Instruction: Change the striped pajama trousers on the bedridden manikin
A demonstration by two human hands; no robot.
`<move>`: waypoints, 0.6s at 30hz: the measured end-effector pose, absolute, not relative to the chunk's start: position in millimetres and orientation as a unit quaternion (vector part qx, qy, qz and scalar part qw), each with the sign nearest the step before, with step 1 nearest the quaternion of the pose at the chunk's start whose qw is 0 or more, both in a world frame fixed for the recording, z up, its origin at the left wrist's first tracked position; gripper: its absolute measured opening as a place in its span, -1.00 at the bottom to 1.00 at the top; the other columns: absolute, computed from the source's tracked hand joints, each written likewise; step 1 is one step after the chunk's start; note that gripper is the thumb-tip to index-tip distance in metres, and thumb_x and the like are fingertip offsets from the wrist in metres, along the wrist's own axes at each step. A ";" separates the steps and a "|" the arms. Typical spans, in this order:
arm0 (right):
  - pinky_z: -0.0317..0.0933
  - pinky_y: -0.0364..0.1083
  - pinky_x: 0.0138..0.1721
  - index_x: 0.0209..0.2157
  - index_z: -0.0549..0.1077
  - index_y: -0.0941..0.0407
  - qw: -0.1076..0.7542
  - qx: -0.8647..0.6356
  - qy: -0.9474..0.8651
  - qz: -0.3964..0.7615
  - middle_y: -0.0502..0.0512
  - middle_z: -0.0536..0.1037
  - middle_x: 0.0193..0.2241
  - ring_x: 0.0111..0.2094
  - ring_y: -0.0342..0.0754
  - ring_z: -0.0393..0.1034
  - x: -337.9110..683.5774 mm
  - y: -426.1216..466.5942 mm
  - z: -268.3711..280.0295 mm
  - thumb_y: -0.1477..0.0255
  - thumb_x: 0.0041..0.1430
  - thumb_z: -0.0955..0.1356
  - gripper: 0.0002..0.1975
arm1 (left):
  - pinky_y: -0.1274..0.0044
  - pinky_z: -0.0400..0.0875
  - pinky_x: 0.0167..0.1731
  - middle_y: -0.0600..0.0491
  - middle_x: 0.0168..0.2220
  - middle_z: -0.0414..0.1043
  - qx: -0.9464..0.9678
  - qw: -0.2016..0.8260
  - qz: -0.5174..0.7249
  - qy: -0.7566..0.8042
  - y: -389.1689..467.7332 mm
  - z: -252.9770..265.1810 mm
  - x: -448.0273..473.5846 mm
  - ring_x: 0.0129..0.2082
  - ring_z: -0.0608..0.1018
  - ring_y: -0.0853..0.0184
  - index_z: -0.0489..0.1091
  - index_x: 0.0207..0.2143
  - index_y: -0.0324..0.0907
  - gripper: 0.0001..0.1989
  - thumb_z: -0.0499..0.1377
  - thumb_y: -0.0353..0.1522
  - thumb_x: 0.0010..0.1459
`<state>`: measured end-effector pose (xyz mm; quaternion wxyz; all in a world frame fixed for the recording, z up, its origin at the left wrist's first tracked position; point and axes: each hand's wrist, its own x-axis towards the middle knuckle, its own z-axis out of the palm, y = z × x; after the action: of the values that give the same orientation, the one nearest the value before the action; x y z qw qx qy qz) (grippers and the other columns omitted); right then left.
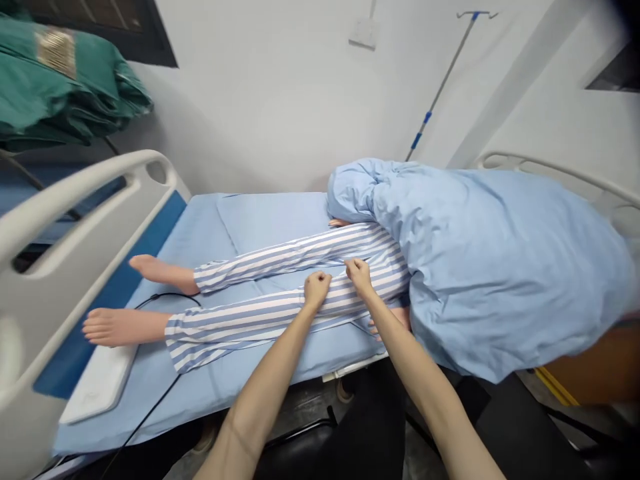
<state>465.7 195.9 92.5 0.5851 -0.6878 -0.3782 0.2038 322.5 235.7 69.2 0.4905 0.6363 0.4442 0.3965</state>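
A patient manikin lies on the bed in blue-and-white striped trousers (265,308), its bare plastic-looking feet (127,327) toward the left. My left hand (317,289) is closed, pinching the cloth at the inner side of the nearer trouser leg, around the thigh. A little to the right, my right hand (359,275) is also closed on the trouser cloth, nearer the hips. The fingertips of both hands are partly hidden. A light blue quilt (500,260) covers the manikin's upper body, and one manikin hand (401,317) shows below its edge beside my right forearm.
A white flat device (97,390) lies by the feet, with a black cable (150,410) nearby. The bed's footboard (85,220) rises at left. An IV pole (445,80) stands behind the quilt. Green covers (60,93) are piled at upper left.
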 end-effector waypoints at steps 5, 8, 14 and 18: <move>0.39 0.06 -0.06 0.02 0.42 0.18 0.565 -0.714 -0.370 0.186 0.12 0.47 -0.02 -0.08 0.02 0.43 517.3 192.1 112.0 0.24 0.30 0.34 -0.63 | 0.55 0.06 -0.46 0.18 -0.68 0.05 0.645 0.477 0.389 0.454 246.4 65.2 318.9 -0.56 0.18 0.43 0.10 -0.70 -0.14 -0.71 0.11 -0.34 -0.02; 0.38 0.10 -0.02 0.06 0.40 0.17 0.569 -0.715 -0.366 0.176 0.14 0.45 0.02 -0.03 0.05 0.41 523.9 186.3 108.0 0.24 0.30 0.34 -0.61 | 0.55 0.06 -0.47 0.19 -0.66 0.03 0.652 0.477 0.386 0.445 245.0 65.1 317.3 -0.56 0.17 0.44 0.07 -0.69 -0.14 -0.71 0.11 -0.33 -0.03; 0.33 -0.05 -0.19 -0.20 0.48 0.15 0.567 -0.716 -0.369 0.170 0.10 0.52 -0.20 -0.22 -0.06 0.39 512.9 173.9 82.8 0.26 0.28 0.33 -0.75 | 0.55 0.04 -0.48 0.19 -0.66 0.00 0.659 0.482 0.382 0.434 239.4 65.0 316.6 -0.57 0.16 0.45 0.06 -0.69 -0.15 -0.73 0.09 -0.34 -0.04; 0.06 -0.07 -0.39 -0.61 0.29 0.03 0.542 -0.736 -0.386 0.128 0.03 0.35 -0.63 -0.42 -0.03 0.17 517.3 170.9 78.7 0.35 0.14 0.32 -0.73 | 0.54 0.04 -0.48 0.18 -0.67 0.00 0.650 0.489 0.376 0.444 231.2 71.7 309.3 -0.57 0.16 0.45 0.05 -0.70 -0.14 -0.72 0.09 -0.33 -0.05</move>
<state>517.3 170.9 78.7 0.5419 -0.7357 -0.3857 0.1275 309.3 231.2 71.7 0.4892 0.6495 0.4441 0.3763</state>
